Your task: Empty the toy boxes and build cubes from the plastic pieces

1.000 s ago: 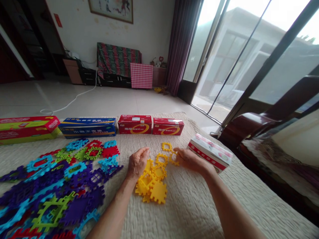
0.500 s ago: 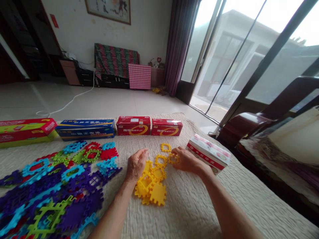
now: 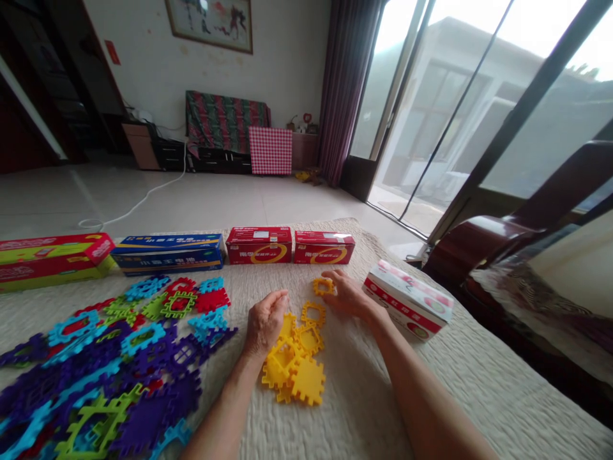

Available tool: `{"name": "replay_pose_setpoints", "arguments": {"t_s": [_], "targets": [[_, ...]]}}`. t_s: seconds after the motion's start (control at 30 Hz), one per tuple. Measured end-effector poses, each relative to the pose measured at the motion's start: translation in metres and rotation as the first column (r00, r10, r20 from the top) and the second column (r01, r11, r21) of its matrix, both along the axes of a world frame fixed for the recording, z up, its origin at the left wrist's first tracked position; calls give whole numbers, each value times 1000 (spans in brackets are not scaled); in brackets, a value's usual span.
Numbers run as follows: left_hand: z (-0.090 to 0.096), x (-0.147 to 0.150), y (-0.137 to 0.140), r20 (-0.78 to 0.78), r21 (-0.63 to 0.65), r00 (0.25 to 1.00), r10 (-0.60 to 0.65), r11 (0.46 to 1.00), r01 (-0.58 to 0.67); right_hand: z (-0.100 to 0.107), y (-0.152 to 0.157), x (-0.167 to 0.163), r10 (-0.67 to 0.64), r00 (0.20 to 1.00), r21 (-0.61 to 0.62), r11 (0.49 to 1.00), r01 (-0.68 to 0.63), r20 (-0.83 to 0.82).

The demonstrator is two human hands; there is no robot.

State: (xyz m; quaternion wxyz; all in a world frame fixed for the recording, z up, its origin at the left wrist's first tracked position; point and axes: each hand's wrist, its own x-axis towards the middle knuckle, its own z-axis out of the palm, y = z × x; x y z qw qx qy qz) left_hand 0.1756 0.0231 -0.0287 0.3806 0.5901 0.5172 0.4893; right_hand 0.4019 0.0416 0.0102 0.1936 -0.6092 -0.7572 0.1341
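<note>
Pale quilted cover (image 3: 368, 409) is spreading under both piles. Mixed-colour pile (image 3: 148, 412) is sprawling on left; yellow pile (image 3: 308, 381) is lying to its right. Left hand (image 3: 266, 319) is resting beside yellow pile, fingers curled; cannot tell whether it is grasping anything. Right hand (image 3: 350, 295) is meeting small yellow frame (image 3: 317, 286) beyond yellow pile; firm pinch unclear. Gripping one rim lightly and keeping teeth unsnagged is probably working best.

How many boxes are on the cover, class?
5: along the back, left to right, red-green box, blue box, two red boxes; right of the right hand, white-red box.
</note>
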Motion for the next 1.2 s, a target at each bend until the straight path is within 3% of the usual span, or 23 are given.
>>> {"name": "replay_pose_setpoints", "arguments": {"t_s": [0.3, 0.53, 0.73, 0.97, 1.2], "targets": [[1, 0, 0, 3, -5, 1000, 2, 1000, -2, -11, 5, 4, 52, 998, 52, 997, -54, 42], [-1, 0, 0, -11, -14, 1000, -1, 1000, 1, -19, 16, 0, 125, 992, 118, 985, -122, -17], [-1, 0, 0, -11, -18, 1000, 5, 1000, -5, -7, 1, -1, 170, 978, 253, 958, -135, -122], [-2, 0, 0, -4, -5, 1000, 9, 1000, -9, 14, -39, -10, 334, 941, -4, 942, -335, -48], [-3, 0, 1, -2, -13, 1000, -2, 1000, 2, 1, -39, -19, 388, 921, 71, 918, -390, 45]]}}
